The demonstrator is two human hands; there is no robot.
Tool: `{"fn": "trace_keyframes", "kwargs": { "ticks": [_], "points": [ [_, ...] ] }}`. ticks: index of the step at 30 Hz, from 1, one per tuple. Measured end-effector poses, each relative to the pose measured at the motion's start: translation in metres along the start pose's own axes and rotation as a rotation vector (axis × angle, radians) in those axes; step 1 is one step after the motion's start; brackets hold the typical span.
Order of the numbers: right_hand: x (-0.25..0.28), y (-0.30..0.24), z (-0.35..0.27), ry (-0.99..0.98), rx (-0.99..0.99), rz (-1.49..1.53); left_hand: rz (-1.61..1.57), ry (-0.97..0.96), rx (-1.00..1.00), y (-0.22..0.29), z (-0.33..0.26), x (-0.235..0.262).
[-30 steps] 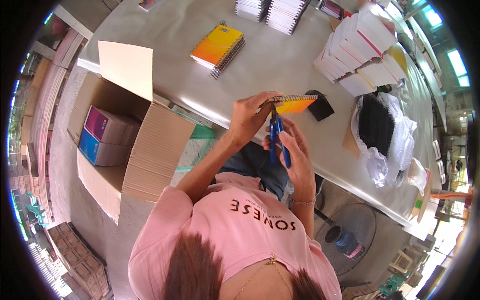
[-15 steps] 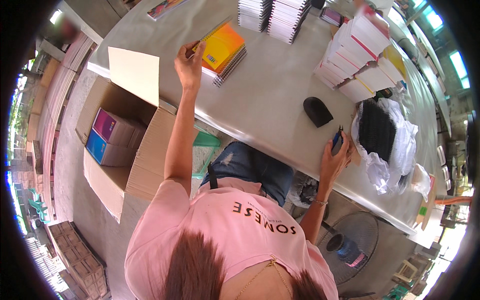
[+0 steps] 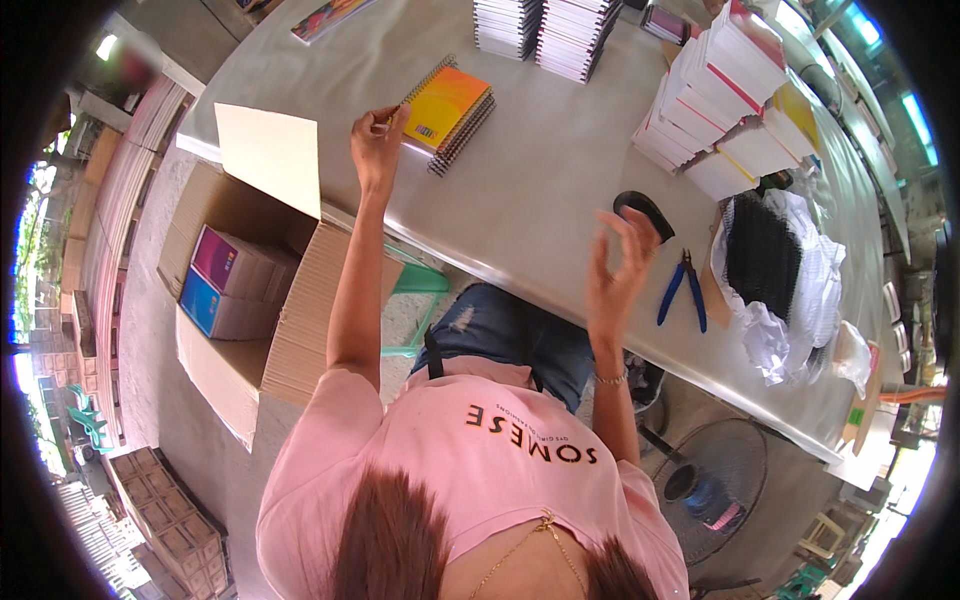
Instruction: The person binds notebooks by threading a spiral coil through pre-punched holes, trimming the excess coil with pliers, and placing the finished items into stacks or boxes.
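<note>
The left hand (image 3: 377, 140) pinched the near corner of the top orange-and-yellow spiral-bound notebook (image 3: 447, 106), which lay on a small stack near the left end of the pale grey table (image 3: 545, 180); the right hand (image 3: 615, 270) hovered empty, fingers spread wide, above the near edge beside a black oval object (image 3: 645, 210) and blue-handled pliers (image 3: 680, 290); a loose corner grip could have let the notebook slide off the stack toward the open cardboard box (image 3: 250, 290) below; the pliers lay close enough to the edge to be knocked off.
</note>
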State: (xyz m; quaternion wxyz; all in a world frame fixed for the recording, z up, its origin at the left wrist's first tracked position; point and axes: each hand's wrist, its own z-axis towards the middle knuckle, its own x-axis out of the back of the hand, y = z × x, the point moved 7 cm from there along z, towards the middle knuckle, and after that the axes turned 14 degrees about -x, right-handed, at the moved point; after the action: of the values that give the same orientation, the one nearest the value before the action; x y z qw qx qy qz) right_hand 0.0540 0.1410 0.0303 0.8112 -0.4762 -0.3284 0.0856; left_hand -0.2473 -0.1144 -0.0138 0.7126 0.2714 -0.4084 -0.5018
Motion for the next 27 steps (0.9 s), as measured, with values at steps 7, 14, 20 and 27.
{"fn": "trace_keyframes", "kwargs": {
  "ticks": [7, 14, 20, 27],
  "points": [
    [-0.132, 0.002, 0.017, -0.451, -0.308, 0.568, -0.061, -0.232, 0.021, 0.002, 0.025, -0.010],
    [-0.214, -0.046, 0.010, -0.441, -0.243, 0.397, -0.097, -0.780, 0.010, 0.013, 0.048, -0.040],
    [-0.239, -0.054, 0.012, -0.261, -0.268, 0.336, -0.074, -0.786, 0.015, 0.031, 0.043, -0.049],
    [-0.244, -0.057, 0.009, -0.252, -0.277, 0.335, -0.084, -0.810, 0.098, 0.009, 0.046, -0.052]
  ]
}}
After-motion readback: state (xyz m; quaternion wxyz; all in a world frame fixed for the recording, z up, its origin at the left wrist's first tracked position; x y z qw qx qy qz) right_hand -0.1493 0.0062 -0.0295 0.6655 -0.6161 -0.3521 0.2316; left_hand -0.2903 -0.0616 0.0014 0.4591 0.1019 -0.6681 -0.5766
